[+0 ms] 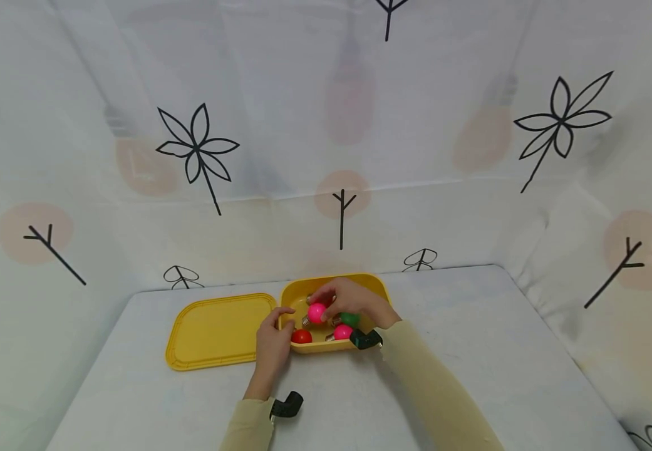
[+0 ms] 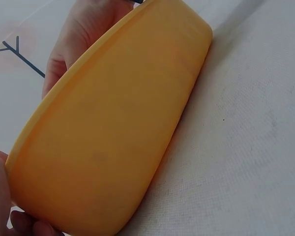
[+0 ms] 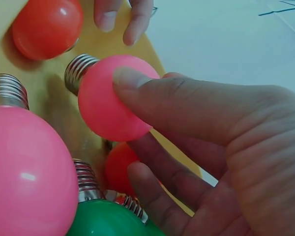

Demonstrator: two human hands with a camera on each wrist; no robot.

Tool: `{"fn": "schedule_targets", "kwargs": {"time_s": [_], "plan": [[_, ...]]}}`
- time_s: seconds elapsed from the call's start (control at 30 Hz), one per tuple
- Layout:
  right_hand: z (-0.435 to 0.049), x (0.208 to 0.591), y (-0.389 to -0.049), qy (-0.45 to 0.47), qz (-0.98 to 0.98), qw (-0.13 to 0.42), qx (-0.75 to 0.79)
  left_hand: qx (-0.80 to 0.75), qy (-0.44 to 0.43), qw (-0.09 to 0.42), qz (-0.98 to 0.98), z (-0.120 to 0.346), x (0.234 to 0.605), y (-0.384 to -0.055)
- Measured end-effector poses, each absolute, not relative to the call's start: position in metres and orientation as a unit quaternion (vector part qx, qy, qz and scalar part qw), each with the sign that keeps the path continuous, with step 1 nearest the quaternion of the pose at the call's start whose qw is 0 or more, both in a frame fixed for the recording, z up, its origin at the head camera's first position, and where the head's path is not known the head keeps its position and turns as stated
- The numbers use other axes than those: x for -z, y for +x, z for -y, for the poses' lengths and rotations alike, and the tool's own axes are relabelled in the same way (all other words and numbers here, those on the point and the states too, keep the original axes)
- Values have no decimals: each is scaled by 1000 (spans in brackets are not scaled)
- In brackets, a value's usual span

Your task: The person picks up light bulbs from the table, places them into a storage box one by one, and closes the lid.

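My right hand (image 1: 358, 299) pinches a pink light bulb (image 1: 317, 312) between thumb and fingers, over the inside of a yellow bin (image 1: 326, 347). In the right wrist view the bulb's metal screw base (image 3: 79, 73) points away from the palm. My left hand (image 1: 272, 343) grips the bin's left rim, some fingers inside and others against the outer wall (image 2: 103, 113). Inside lie a red bulb (image 1: 302, 336) near the left hand, another pink bulb (image 1: 343, 332), a green bulb (image 1: 351, 319) and an orange-red bulb (image 3: 120, 166) partly hidden by the right hand.
A flat yellow lid-like tray (image 1: 221, 332) lies left of the bin on the white-covered table (image 1: 472, 351). A white cloth (image 1: 280, 113) with plant drawings hangs behind the table.
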State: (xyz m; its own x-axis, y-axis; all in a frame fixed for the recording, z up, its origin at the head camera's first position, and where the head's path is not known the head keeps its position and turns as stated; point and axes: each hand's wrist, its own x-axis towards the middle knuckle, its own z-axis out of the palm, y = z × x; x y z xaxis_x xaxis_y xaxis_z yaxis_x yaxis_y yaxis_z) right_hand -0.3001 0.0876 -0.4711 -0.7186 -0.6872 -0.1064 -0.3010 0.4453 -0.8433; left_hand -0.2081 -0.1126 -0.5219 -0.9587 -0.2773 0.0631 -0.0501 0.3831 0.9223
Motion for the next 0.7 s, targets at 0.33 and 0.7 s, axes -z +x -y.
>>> {"fn": "schedule_targets", "kwargs": {"time_s": [0.33,0.7], "plan": [[-91,472,-295,-294,-819,225,439,550,94,99,824,111,522,-207],[-96,469,-289,-236,-839,148,468,537,82,96,834,115,522,-208]]}}
